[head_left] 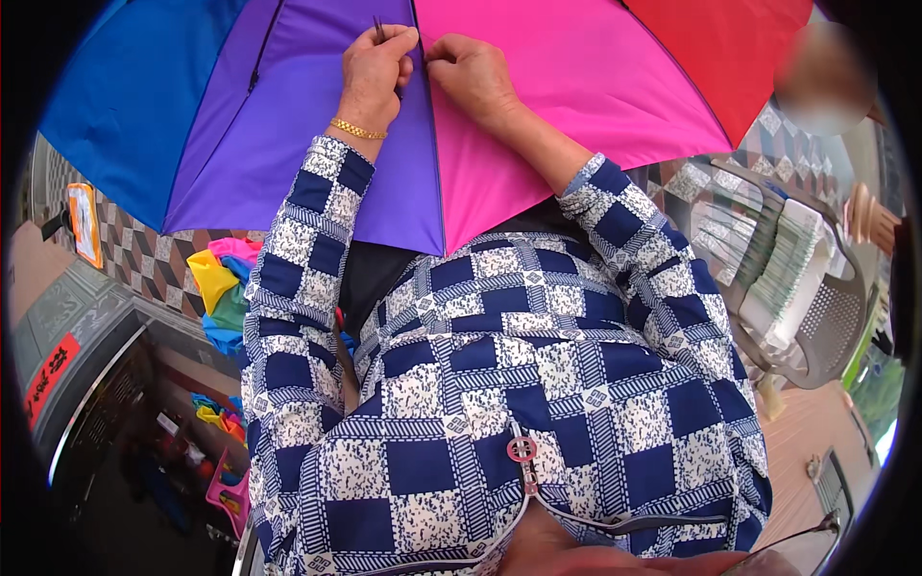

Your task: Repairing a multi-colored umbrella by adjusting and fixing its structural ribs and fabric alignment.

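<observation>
A multicoloured umbrella (576, 86) lies spread across my lap, with blue, purple, pink and red panels. My left hand (373, 79) is closed over the purple panel, beside the dark rib (423, 106) that runs between purple and pink. A small dark tool with two thin prongs (377, 29) pokes up out of that fist; most of it is hidden by the fingers. On the pink side of the same rib, my right hand (475, 79) is closed, its fingertips pinching at the umbrella's seam. What exactly lies between those fingertips is hidden.
At the right stands a grey plastic chair (831, 322) bearing a white box of thin rods (792, 274). Bunched coloured fabric (226, 283) lies at the left, above a pink basket (230, 499). A blurred round shape (826, 77) is at the upper right.
</observation>
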A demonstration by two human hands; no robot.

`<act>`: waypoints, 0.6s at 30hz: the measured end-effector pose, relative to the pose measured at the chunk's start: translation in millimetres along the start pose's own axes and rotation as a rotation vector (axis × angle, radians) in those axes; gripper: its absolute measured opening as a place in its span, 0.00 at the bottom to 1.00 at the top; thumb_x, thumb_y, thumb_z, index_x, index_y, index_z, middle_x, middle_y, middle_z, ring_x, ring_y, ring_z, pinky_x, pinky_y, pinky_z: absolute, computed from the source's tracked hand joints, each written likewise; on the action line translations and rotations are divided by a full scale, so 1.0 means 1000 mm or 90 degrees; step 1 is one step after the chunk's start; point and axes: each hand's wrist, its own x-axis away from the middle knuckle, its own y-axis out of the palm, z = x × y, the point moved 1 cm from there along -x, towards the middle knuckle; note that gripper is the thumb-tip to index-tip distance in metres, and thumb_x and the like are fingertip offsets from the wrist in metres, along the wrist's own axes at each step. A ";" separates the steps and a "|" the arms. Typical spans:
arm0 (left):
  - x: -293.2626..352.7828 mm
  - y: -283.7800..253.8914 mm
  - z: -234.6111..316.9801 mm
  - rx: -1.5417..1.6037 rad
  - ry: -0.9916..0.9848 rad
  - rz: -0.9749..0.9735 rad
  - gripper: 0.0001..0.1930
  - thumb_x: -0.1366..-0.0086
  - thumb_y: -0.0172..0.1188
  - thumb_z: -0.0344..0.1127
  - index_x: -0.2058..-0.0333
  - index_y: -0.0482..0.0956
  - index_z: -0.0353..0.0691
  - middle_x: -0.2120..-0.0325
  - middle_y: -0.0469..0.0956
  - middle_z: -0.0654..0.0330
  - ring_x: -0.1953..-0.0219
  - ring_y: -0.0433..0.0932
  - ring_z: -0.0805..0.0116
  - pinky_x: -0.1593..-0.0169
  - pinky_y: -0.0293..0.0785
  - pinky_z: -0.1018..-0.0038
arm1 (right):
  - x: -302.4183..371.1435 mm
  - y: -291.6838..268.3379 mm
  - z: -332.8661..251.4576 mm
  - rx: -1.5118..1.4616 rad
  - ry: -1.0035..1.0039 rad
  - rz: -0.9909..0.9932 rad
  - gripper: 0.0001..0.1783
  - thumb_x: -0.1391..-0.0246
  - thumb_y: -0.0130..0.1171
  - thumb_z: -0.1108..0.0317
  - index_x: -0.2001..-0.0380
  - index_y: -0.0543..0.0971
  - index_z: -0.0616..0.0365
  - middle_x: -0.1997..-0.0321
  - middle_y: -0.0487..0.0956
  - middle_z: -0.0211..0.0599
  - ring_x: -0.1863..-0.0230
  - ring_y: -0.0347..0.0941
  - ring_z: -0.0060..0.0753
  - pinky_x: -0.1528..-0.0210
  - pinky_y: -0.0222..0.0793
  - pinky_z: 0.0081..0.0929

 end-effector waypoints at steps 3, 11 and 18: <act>-0.007 -0.005 -0.008 0.088 -0.022 0.026 0.06 0.44 0.61 0.31 0.71 0.74 0.37 0.82 0.72 0.67 0.85 0.68 0.80 0.83 0.60 0.82 | 0.000 0.002 0.007 -0.182 0.096 -0.031 0.07 0.53 0.57 0.70 0.69 0.78 0.60 0.75 0.79 0.37 0.74 0.76 0.29 0.73 0.71 0.24; -0.008 -0.006 -0.013 0.161 -0.022 0.080 0.05 0.43 0.60 0.32 0.71 0.73 0.39 0.83 0.72 0.65 0.85 0.68 0.78 0.84 0.60 0.81 | -0.008 -0.012 -0.004 -0.517 0.283 0.001 0.05 0.51 0.55 0.70 0.71 0.75 0.60 0.75 0.76 0.32 0.76 0.73 0.23 0.74 0.70 0.20; -0.006 -0.004 -0.022 -0.433 0.299 0.037 0.06 0.46 0.57 0.32 0.70 0.73 0.39 0.82 0.75 0.61 0.82 0.73 0.70 0.76 0.69 0.73 | -0.017 -0.029 -0.029 -0.851 0.467 0.201 0.04 0.46 0.50 0.70 0.74 0.70 0.57 0.80 0.71 0.31 0.79 0.67 0.24 0.74 0.67 0.25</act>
